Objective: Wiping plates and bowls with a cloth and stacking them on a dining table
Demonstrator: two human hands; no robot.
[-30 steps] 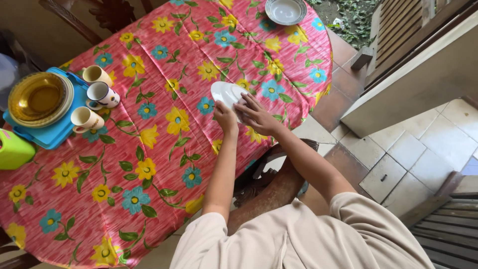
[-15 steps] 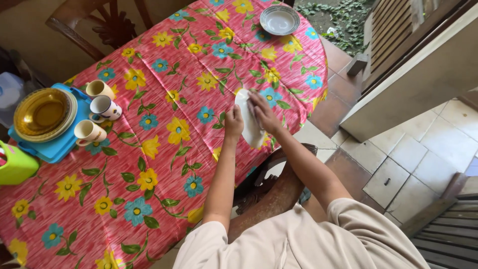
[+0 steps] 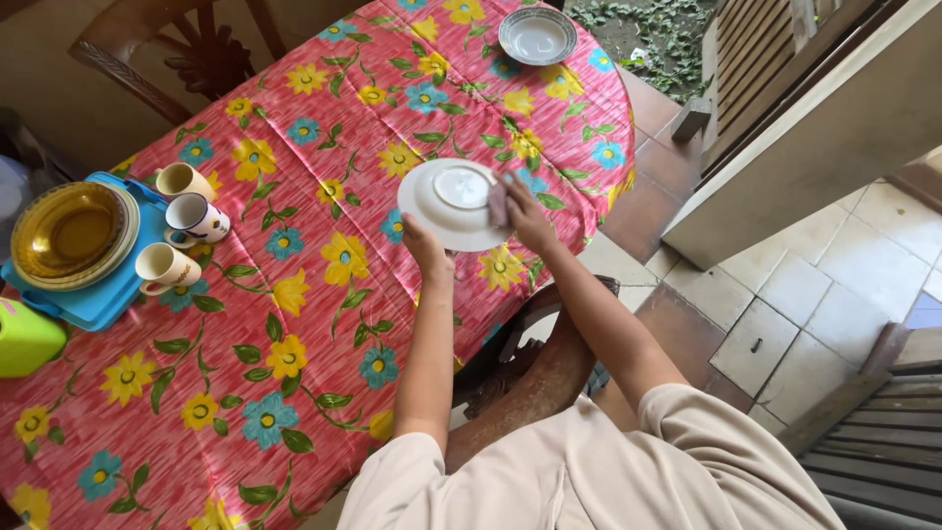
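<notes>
Round white ceramic plate [image 3: 449,203] now turned underside-up, no longer edge-on; left hand [image 3: 424,241] fingers pinch its rim; right hand [image 3: 525,213] fingers press a half-hidden cloth [image 3: 497,203].

The middle of the table [image 3: 324,294] is open cloth, so a hand can pass freely from the near edge to the far side. On the left a blue tray [image 3: 98,299] blocks the way, with three mugs [image 3: 186,221] and stacked amber plates [image 3: 64,231] on it. A green container [image 3: 25,339] stands just beside the tray. A grey bowl [image 3: 537,35] occupies the far edge.
</notes>
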